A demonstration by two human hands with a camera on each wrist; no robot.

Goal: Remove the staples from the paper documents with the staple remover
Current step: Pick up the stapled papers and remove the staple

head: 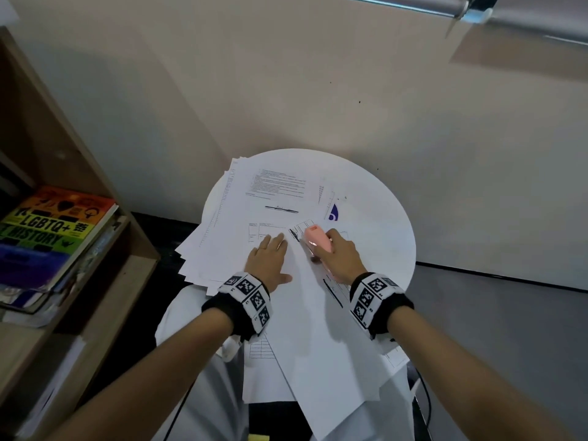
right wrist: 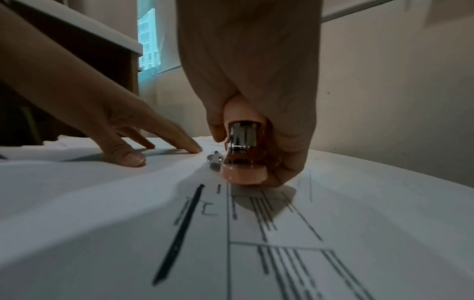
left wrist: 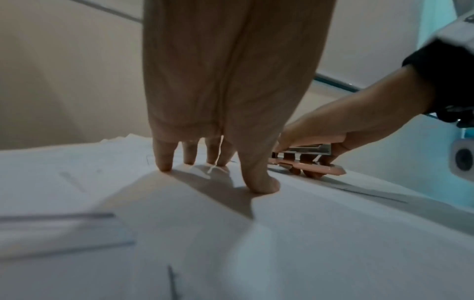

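A person seated at a small round white worktop is working on a spread of printed paper documents that covers most of it and overhangs the near edge onto the lap. The left hand lies flat on the top sheet, fingers straight and spread, pressing the paper down just left of the tool. The right hand has its fingers curled round a pink staple remover, thumb on top, with the tool's base resting on the sheet beside a heavy black printed line. In the right wrist view the metal jaw end of the staple remover faces the camera and sits low against the paper; a small shiny metal piece lies just beside it, too blurred to name. The staple itself cannot be made out in any view. The step in hand appears to be working the tool at a staple near the sheet's upper edge. To do it well, the pressing hand should stay close to the tool so the paper cannot lift or buckle, the metal tongue should slide flat under the staple's crown rather than dig into the page, and the pull should be slow and level to avoid tearing. A wooden bookshelf with colourful books stands to the left.
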